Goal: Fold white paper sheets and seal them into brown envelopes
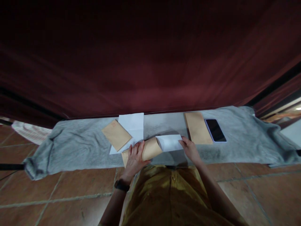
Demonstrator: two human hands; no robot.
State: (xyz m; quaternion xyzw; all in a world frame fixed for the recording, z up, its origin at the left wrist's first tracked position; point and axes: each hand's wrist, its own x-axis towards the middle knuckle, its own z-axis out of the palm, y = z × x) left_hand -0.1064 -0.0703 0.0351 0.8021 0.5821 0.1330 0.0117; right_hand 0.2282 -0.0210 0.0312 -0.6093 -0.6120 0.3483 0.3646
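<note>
My left hand (135,157) grips a tan envelope (150,149) near the front edge of the grey cloth (77,147), fingers curled over it. My right hand (190,149) pinches the end of a folded white paper (169,142) whose other end sits in the envelope's open mouth. A dark watch (121,185) is on my left wrist.
Left of my hands another tan envelope (116,135) lies on a white sheet (132,125). A third tan envelope (198,127) and a dark phone (215,130) lie to the right. A dark red curtain (150,62) hangs behind; tiled floor (58,191) is below.
</note>
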